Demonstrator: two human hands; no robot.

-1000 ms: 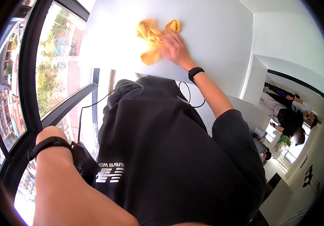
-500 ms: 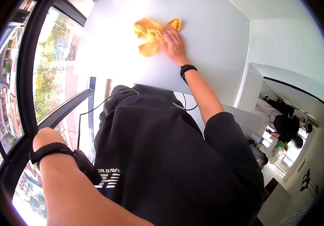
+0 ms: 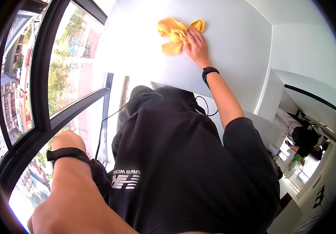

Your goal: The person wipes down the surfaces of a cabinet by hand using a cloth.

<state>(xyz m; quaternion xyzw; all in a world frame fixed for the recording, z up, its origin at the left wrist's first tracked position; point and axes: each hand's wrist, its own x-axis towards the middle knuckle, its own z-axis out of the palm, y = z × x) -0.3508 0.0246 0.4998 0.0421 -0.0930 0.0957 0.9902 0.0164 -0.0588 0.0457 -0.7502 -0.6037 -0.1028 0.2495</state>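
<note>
A crumpled yellow cloth (image 3: 172, 29) lies on a pale, smooth white surface (image 3: 234, 46) at the top of the view. My right hand (image 3: 197, 46) presses down on the cloth's right side, its fingers bent over the folds. A black band circles that wrist. At lower left, my left hand (image 3: 69, 139) is beside the window, with a black strap around its wrist. Only the back of that hand shows; its fingers are hidden, and whether they hold anything cannot be seen.
Black-framed windows (image 3: 43, 101) line the left side, with trees and buildings outside. A dark cable (image 3: 101, 130) hangs beside my black shirt (image 3: 183, 167). Far right, a person in black (image 3: 305, 136) is in another part of the room, near cables and bags.
The whole view has shifted, placing everything farther right. My right hand and the cloth have slid slightly right along the white surface. My left hand stays beside the window.
</note>
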